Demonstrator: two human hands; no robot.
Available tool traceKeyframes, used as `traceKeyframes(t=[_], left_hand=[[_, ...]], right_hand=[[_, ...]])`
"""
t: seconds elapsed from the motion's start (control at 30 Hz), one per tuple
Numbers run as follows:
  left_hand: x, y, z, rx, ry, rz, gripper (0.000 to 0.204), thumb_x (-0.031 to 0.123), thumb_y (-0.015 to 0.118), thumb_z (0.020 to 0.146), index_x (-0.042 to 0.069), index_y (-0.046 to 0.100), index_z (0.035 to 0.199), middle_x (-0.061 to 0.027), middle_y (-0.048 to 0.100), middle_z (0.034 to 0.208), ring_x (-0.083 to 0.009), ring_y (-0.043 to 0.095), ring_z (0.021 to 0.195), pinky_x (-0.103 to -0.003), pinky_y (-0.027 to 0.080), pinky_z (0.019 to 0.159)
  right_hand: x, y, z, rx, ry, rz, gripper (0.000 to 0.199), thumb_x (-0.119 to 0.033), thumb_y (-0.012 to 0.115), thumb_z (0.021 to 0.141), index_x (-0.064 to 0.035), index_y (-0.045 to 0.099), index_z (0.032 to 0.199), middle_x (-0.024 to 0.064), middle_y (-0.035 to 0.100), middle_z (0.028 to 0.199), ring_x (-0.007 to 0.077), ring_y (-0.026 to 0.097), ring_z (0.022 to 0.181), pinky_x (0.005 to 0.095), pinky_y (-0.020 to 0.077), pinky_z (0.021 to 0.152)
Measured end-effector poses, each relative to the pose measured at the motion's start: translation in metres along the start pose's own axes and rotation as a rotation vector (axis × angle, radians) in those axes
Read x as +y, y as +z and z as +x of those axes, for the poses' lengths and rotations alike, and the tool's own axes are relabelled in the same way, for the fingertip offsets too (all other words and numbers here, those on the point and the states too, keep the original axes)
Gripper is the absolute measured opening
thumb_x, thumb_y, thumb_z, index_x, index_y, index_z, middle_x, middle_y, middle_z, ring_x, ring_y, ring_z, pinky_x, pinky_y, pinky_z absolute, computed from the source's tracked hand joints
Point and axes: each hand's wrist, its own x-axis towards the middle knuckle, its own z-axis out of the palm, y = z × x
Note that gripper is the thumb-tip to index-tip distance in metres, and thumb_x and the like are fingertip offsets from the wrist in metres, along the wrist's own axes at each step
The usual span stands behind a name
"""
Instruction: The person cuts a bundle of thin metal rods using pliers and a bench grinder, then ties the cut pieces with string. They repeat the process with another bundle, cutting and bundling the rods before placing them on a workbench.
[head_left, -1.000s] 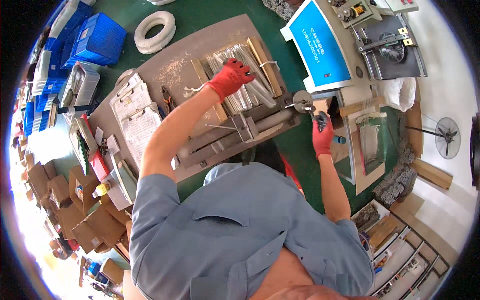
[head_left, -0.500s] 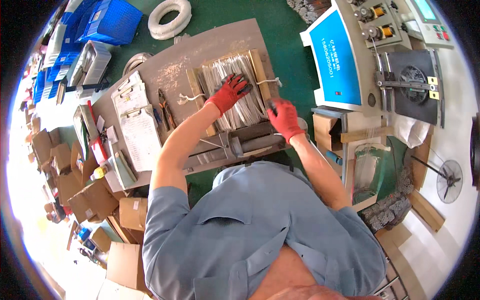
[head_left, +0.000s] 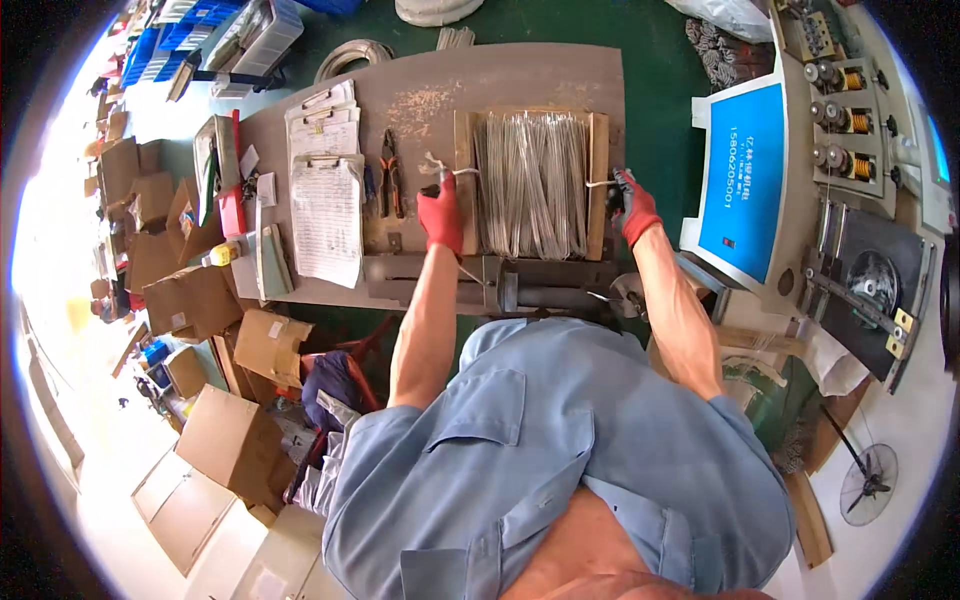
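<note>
A wooden tray (head_left: pixel 598 215) full of thin, straight metal wires (head_left: pixel 530 185) lies on the workbench, with a white rope loop on each side. At the tray's left side, my left hand (head_left: pixel 440 215), in a red glove with dark fingertips, is closed around the left rope loop (head_left: pixel 465 171). My right hand (head_left: pixel 634 207), gloved the same way, closes on the right rope loop (head_left: pixel 599 184) just outside the tray's right wall. Parts of both ropes are hidden by the gloves.
On the bench (head_left: pixel 420 75) left of the tray lie pliers (head_left: pixel 390 175) and clipboards with papers (head_left: pixel 328 220). A metal bar (head_left: pixel 420 270) runs along the near edge. A blue-and-white machine (head_left: pixel 740 185) stands right; cardboard boxes (head_left: pixel 195 300) are piled left.
My left hand has moved off the wires to the left rope loop. My right hand has shifted to the right loop. The view has turned, and the tray now appears straighter.
</note>
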Motion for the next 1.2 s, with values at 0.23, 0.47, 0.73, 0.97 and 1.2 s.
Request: traceKeyframes(t=[0.23,0.47,0.73,0.97,1.2], left_hand=[[-0.010,0.035,0.044,-0.208,-0.195,-0.385,0.033,0.030,0.076,0.076,0.000,0.070,0.090,-0.0010,0.064,0.074,-0.0112,0.051,0.061,-0.031,0.042,0.057],[0.042,0.005,0.000,-0.188,-0.035,-0.819,0.019,0.010,0.057,0.090,-0.002,0.067,0.101,-0.0025,0.067,0.091,-0.0104,0.059,0.080,-0.023,0.045,0.072],[0.100,0.023,-0.015,-0.587,0.509,-0.236,0.023,0.016,0.055,0.089,0.002,0.064,0.106,-0.0119,0.070,0.087,-0.0148,0.064,0.078,-0.029,0.048,0.072],[0.084,0.059,-0.002,-0.794,0.900,0.047,0.018,0.014,0.058,0.085,0.005,0.064,0.099,-0.0119,0.068,0.091,-0.0182,0.064,0.086,-0.034,0.048,0.077],[0.095,0.030,-0.004,-1.234,0.575,0.000,0.026,0.013,0.065,0.083,0.005,0.062,0.108,-0.0079,0.067,0.100,-0.0107,0.058,0.094,-0.032,0.047,0.081]], right_hand=[[-0.036,0.012,-0.022,-0.085,-0.166,0.205,0.011,-0.020,0.069,0.086,-0.0119,0.063,0.081,0.0007,0.060,0.065,0.0137,0.056,0.050,0.0285,0.0461,0.044],[-0.063,0.025,-0.033,-0.004,-0.778,-0.354,0.019,-0.014,0.063,0.087,-0.0034,0.065,0.102,0.0024,0.068,0.084,0.0140,0.062,0.069,0.0279,0.0487,0.063],[-0.056,0.112,-0.117,-0.172,-1.412,-1.191,0.022,-0.016,0.065,0.082,-0.0095,0.065,0.103,0.0147,0.065,0.085,0.0319,0.065,0.080,0.0398,0.0506,0.073],[-0.028,0.173,-0.146,-0.419,-1.461,-1.620,0.030,-0.030,0.066,0.079,-0.0125,0.066,0.103,0.0141,0.065,0.081,0.0362,0.063,0.079,0.0446,0.0498,0.069],[-0.032,0.202,-0.134,-0.365,-1.174,-1.830,0.030,-0.029,0.065,0.076,-0.0115,0.065,0.100,0.0163,0.067,0.084,0.0365,0.064,0.082,0.0462,0.0498,0.071]])
